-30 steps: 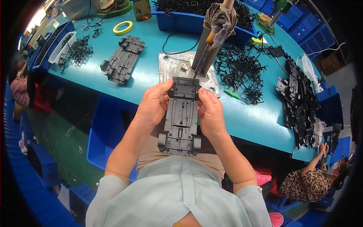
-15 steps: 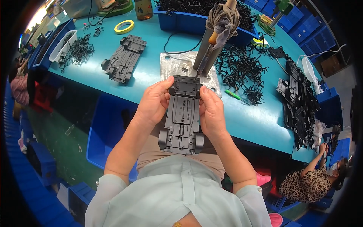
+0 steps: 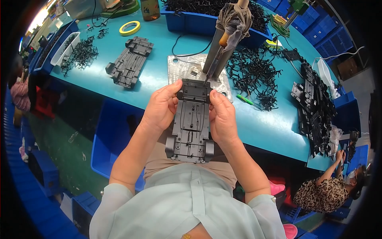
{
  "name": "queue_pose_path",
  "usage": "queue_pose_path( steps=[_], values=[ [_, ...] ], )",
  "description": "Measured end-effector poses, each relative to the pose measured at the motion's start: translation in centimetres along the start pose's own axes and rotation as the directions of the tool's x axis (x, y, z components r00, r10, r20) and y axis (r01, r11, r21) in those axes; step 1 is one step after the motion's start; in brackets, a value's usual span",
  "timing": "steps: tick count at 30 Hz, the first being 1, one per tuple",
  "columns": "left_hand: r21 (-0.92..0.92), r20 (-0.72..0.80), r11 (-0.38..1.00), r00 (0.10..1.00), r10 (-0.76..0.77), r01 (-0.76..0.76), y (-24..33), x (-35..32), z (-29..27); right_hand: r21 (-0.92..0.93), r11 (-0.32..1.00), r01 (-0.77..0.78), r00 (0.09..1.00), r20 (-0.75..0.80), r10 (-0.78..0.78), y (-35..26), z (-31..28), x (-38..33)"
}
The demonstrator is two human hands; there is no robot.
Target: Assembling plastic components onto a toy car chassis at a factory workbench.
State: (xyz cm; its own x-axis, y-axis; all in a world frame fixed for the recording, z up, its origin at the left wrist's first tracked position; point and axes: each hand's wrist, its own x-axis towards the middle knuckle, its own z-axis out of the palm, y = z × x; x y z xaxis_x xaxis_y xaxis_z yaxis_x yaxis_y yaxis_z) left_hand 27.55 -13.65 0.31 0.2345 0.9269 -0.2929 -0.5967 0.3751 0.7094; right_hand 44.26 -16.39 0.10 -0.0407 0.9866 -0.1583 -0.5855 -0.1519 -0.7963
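Observation:
Between my two hands I hold a black plastic toy car chassis (image 3: 191, 123), its far end over the near edge of a metal base plate (image 3: 179, 71). My left hand (image 3: 160, 106) is closed on its far left side, thumb on top. On the far right side my right hand (image 3: 223, 115) grips it the same way. The thin metal tip of a soldering-iron-like tool (image 3: 215, 63) with a wooden handle reaches down to the chassis's far right corner. A cloth (image 3: 234, 20) is wrapped round the upper part of the upright post (image 3: 222, 53) beside it.
Another black chassis (image 3: 130, 61) lies left on the teal table (image 3: 159, 36), near a yellow tape roll (image 3: 129, 27). Small black parts (image 3: 254, 73) lie in a heap right of the post. A blue bin (image 3: 183, 24) stands behind. Stacked chassis (image 3: 314, 107) and a co-worker (image 3: 326, 191) are at right.
The chassis and both my hands have shifted very slightly left, as has the view of the table. My grip stays the same.

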Motion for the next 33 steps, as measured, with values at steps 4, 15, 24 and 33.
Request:
queue_pose_path(
  steps=[4,15,24,33],
  values=[
    [0.012,0.005,1.0,1.0,0.008,-0.008,0.1,-0.1,0.2,0.002,1.0,0.003,1.0,-0.024,-0.003,0.3,-0.3,0.1],
    [-0.03,-0.058,1.0,0.998,0.005,-0.007,0.3,-0.4,1.1,0.009,1.0,-0.019,1.0,-0.016,0.02,0.1,-0.3,-0.1],
    [-0.03,-0.048,1.0,0.999,-0.004,0.002,0.4,-0.6,1.2,0.006,1.0,-0.006,1.0,-0.002,0.006,0.1,-0.1,-0.3],
    [-0.034,-0.047,0.999,0.999,-0.019,0.018,0.3,-0.8,1.4,-0.04,0.999,0.01,1.0,-0.016,-0.011,0.0,-0.3,-0.6]
  ],
)
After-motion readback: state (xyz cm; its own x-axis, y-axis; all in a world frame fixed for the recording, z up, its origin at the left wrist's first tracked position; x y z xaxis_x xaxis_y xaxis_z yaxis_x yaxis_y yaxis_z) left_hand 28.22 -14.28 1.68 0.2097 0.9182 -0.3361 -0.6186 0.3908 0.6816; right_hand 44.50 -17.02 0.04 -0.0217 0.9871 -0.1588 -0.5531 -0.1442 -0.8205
